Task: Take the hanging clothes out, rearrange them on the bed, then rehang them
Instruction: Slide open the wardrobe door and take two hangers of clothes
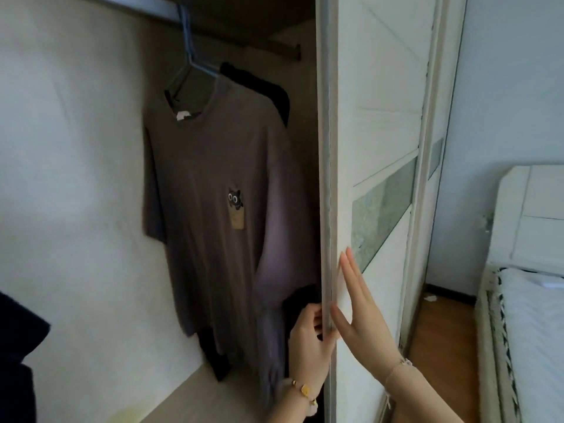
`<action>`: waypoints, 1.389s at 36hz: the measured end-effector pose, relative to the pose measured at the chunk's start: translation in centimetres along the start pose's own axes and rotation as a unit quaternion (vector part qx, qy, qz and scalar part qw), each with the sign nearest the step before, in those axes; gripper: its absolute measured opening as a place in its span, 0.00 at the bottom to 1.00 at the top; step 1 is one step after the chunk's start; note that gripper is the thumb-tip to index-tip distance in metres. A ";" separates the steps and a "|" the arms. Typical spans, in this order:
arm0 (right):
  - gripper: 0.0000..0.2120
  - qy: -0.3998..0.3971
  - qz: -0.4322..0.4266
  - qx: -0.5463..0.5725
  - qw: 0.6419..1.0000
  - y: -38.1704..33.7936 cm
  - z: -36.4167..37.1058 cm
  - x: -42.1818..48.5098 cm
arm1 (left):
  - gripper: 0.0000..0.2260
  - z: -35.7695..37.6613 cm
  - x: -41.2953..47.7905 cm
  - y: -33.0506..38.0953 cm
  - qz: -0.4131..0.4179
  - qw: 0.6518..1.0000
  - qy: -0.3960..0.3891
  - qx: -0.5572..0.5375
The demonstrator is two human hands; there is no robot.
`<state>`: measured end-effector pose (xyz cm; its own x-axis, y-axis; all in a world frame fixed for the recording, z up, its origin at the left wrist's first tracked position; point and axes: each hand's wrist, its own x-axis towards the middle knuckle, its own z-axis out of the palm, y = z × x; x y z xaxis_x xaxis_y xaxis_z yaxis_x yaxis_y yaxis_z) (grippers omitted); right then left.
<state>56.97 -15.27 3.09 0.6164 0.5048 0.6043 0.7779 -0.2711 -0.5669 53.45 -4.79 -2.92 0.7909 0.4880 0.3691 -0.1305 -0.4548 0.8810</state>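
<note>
The grey T-shirt (213, 193), with a small cat printed at its chest pocket, hangs inside the open wardrobe on a blue hanger (189, 65) hooked over the rail (232, 32), near the rail's left part. Just behind it, toward the rail's right end, hangs a black garment (268, 90). It is mostly hidden, so its kind is hard to tell, though its dark hem shows below the shirt.

The left hand (308, 340) grasps the edge of the sliding door (375, 117), fingers curled round the grey edge strip, a beaded bracelet (302, 389) on the wrist. The right hand (363, 319) lies flat on the door's white face just beside that edge, fingers straight and together, pressing on it and holding nothing.

The bed (531, 331) with its white headboard (531, 215) stands along the right side.
</note>
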 end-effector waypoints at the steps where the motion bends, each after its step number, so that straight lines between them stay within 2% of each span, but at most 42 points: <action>1: 0.37 0.000 0.007 -0.007 1.000 0.6 -0.2 0.5 | 0.09 0.7 0.8 -0.2 0.005 1.000 0.001 0.009; 7: 0.38 -0.003 0.032 -0.043 0.999 4.0 -1.1 3.2 | 0.10 3.9 4.7 -0.6 0.031 0.999 -0.026 0.026; 13: 0.41 0.000 0.044 -0.056 0.997 7.1 -1.8 5.6 | 0.13 6.4 8.1 -0.3 0.003 0.998 -0.060 0.009; 17: 0.41 0.007 0.047 -0.051 0.998 9.3 -2.3 7.0 | 0.10 8.7 10.3 -0.7 0.008 0.999 -0.038 0.030; 20: 0.41 0.014 0.049 -0.036 0.998 10.9 -2.7 8.1 | 0.17 10.2 11.4 -0.4 0.001 1.000 -0.018 0.020; 24: 0.41 0.013 0.050 -0.030 0.998 13.0 -3.4 9.5 | 0.19 11.5 12.8 0.3 -0.009 1.000 -0.024 -0.005; 28: 0.42 0.003 0.016 -0.030 0.999 14.6 -3.6 9.7 | 0.22 11.3 13.3 0.1 -0.035 0.998 -0.046 -0.036; 30: 0.42 0.007 -0.004 -0.020 1.000 14.7 -3.4 9.6 | 0.27 11.1 13.2 0.2 -0.053 0.997 -0.047 -0.034; 33: 0.36 0.077 -0.024 -0.012 0.997 13.7 -3.8 9.8 | 0.30 10.9 13.2 1.2 -0.084 0.994 -0.069 0.006; 36: 0.26 0.148 -0.120 0.021 0.981 11.7 -5.2 11.6 | 0.23 9.7 13.0 4.0 -0.100 0.992 -0.074 0.028; 38: 0.22 0.160 -0.179 0.069 0.968 9.4 -6.5 13.4 | 0.22 8.0 12.7 6.7 -0.078 0.995 -0.045 0.038; 40: 0.20 0.133 -0.192 0.152 0.960 6.8 -7.9 15.6 | 0.16 5.6 12.0 9.8 -0.027 0.998 -0.018 0.056; 43: 0.17 0.077 -0.198 0.249 0.945 3.2 -8.8 19.5 | 0.13 1.3 10.6 15.1 0.083 0.989 0.018 0.119; 45: 0.18 0.043 -0.215 0.284 0.934 0.6 -9.0 22.3 | 0.11 -1.0 9.7 19.2 0.165 0.967 0.080 0.177; 47: 0.19 0.001 -0.233 0.310 0.922 -2.2 -9.2 25.2 | 0.07 -3.1 9.7 22.7 0.230 0.928 0.172 0.238; 50: 0.20 -0.057 -0.233 0.340 0.909 -6.0 -9.4 29.6 | 0.09 -6.3 12.0 26.6 0.257 0.870 0.283 0.311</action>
<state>71.68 -6.40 29.57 0.1929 0.5264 0.8280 0.6720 0.5441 -0.5024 55.71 -6.32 26.87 0.2803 0.3091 0.9088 0.1084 -0.9509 0.2899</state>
